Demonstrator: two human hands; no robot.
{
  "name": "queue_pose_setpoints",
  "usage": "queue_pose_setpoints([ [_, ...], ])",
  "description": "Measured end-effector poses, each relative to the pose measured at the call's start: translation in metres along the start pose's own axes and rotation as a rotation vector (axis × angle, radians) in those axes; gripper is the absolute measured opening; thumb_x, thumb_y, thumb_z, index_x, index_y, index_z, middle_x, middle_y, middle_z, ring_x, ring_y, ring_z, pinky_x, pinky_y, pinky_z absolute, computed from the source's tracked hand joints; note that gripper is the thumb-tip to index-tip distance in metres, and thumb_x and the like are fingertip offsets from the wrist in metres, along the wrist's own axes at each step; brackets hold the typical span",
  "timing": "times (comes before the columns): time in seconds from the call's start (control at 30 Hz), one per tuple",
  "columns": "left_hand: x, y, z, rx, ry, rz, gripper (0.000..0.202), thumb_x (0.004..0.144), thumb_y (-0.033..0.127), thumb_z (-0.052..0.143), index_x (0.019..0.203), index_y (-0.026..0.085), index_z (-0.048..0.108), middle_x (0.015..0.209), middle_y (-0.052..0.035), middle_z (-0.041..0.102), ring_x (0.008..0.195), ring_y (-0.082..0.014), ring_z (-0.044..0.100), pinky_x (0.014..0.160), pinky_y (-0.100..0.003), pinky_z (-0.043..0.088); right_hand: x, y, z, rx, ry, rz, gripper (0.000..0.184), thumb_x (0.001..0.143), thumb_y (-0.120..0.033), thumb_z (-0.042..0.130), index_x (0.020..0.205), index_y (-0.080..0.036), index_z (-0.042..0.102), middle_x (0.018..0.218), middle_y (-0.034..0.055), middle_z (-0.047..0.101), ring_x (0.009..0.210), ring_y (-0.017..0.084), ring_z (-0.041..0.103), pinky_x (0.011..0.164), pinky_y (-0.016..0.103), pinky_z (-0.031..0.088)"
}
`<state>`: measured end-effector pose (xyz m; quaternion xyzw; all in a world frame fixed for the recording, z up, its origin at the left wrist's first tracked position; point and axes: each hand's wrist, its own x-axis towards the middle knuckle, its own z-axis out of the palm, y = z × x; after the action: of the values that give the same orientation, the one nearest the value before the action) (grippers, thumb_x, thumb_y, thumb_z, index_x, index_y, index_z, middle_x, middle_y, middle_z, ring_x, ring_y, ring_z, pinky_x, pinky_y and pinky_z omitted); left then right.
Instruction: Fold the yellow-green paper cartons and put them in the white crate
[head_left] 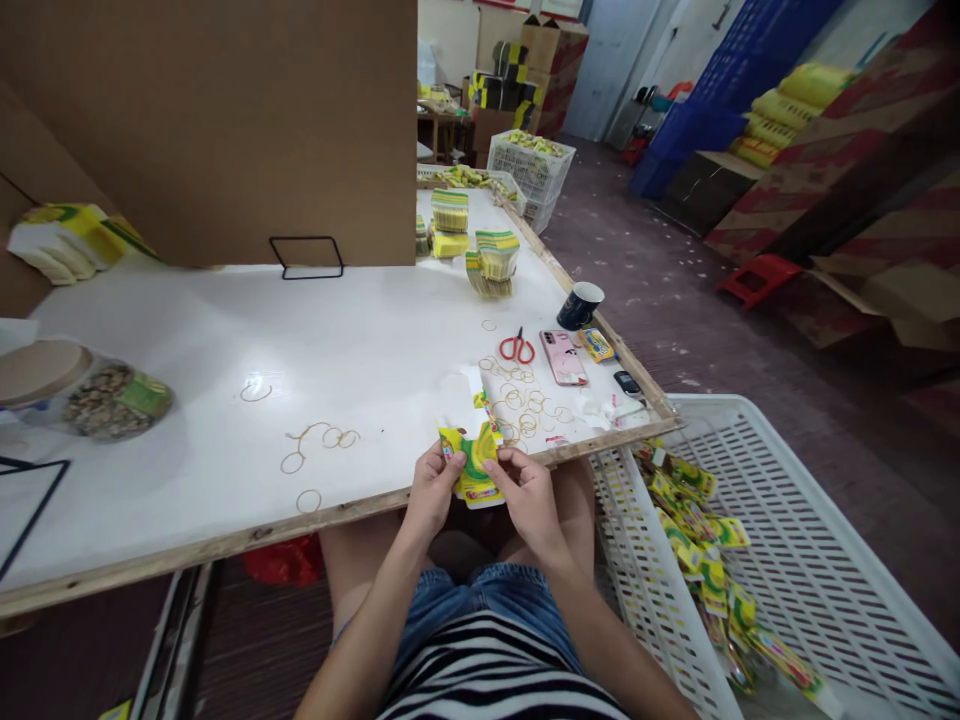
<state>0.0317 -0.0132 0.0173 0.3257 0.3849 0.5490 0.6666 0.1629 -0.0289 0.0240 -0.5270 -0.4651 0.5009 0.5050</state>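
Note:
Between my two hands is a yellow and green printed carton (475,458), partly unfolded, with a white flap sticking up at its far end. My left hand (435,482) pinches its left side, thumb on the printed face. On the right side, my right hand (528,492) grips it the same way. The carton is over the near edge of the white table (390,400). Just beyond it lie loose rubber bands (525,405) and red-handled scissors (517,347).
A white plastic basket (750,410) holding yellow packs (712,560) stands right of my legs. On the table are a pink phone (562,357), a dark mug (580,305), bundled carton stacks (495,258) and a plastic jar (112,400). A cardboard panel (247,130) rises behind.

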Motion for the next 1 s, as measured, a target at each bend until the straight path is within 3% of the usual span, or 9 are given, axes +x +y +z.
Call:
queue_pose_setpoints([
  [0.2,-0.011,0.009,0.005,0.228,0.069,0.149,0.065,0.079,0.034,0.071,0.126,0.028,0.027,0.109,-0.005,0.066,0.089,-0.0163,0.068,0.074,-0.026,0.053,0.003,0.001,-0.001,-0.161,0.137,-0.101,0.026,0.081,-0.043,0.066,0.085,-0.019,0.06,0.075,0.0021,0.062,0.07,0.017,0.057,0.067,0.03,0.05],
  [0.4,-0.02,0.021,0.004,0.288,-0.132,0.072,0.066,0.084,0.031,0.066,0.135,0.029,0.024,0.12,-0.0093,0.06,0.089,-0.0168,0.068,0.077,-0.029,0.054,0.009,-0.009,-0.014,-0.017,-0.077,-0.124,0.042,0.08,-0.034,0.067,0.118,-0.024,0.052,0.097,0.0043,0.063,0.081,0.017,0.061,0.075,0.031,0.053],
  [0.53,-0.02,0.027,0.002,0.274,-0.214,0.026,0.054,0.085,0.03,0.065,0.131,0.027,0.036,0.121,-0.0091,0.059,0.094,-0.0184,0.067,0.081,-0.03,0.054,0.011,-0.021,-0.021,-0.001,-0.187,-0.119,0.05,0.081,-0.033,0.067,0.126,-0.026,0.049,0.102,0.0047,0.063,0.087,0.018,0.063,0.079,0.031,0.053],
  [0.67,-0.022,0.031,0.001,0.191,-0.263,-0.009,0.044,0.081,0.029,0.07,0.117,0.025,0.045,0.111,-0.0066,0.065,0.092,-0.0193,0.067,0.078,-0.03,0.054,0.015,-0.027,-0.031,-0.027,-0.302,-0.106,0.038,0.085,-0.039,0.062,0.12,-0.025,0.055,0.102,0.0045,0.065,0.091,0.018,0.063,0.076,0.029,0.053],
  [0.8,-0.023,0.03,0.002,0.152,-0.29,-0.068,0.042,0.077,0.027,0.074,0.11,0.023,0.048,0.094,-0.0041,0.07,0.087,-0.0189,0.069,0.076,-0.028,0.054,0.019,-0.032,-0.039,-0.103,-0.36,-0.089,0.025,0.088,-0.045,0.056,0.097,-0.022,0.063,0.083,0.0019,0.065,0.076,0.016,0.061,0.064,0.026,0.05],
  [0.87,-0.023,0.028,0.003,0.14,-0.294,-0.08,0.043,0.076,0.026,0.075,0.109,0.022,0.048,0.091,-0.0037,0.071,0.084,-0.0182,0.069,0.076,-0.028,0.054,0.02,-0.033,-0.041,-0.154,-0.342,-0.127,0.026,0.09,-0.045,0.055,0.086,-0.021,0.064,0.079,0.002,0.063,0.075,0.016,0.06,0.066,0.027,0.05],
  [0.93,-0.022,0.025,0.003,0.12,-0.283,-0.067,0.054,0.076,0.025,0.075,0.118,0.023,0.043,0.093,-0.0037,0.071,0.082,-0.0174,0.07,0.075,-0.028,0.054,0.02,-0.033,-0.04,-0.184,-0.296,-0.191,0.026,0.09,-0.042,0.054,0.082,-0.02,0.064,0.08,0.003,0.063,0.078,0.017,0.06,0.071,0.029,0.05],
  [1.0,-0.021,0.023,0.004,0.106,-0.278,-0.054,0.073,0.078,0.025,0.074,0.134,0.028,0.028,0.099,-0.0045,0.071,0.082,-0.0171,0.07,0.076,-0.029,0.054,0.019,-0.032,-0.038,-0.172,-0.221,-0.222,0.021,0.089,-0.04,0.056,0.088,-0.021,0.064,0.087,0.0039,0.064,0.083,0.018,0.06,0.074,0.029,0.05],
])
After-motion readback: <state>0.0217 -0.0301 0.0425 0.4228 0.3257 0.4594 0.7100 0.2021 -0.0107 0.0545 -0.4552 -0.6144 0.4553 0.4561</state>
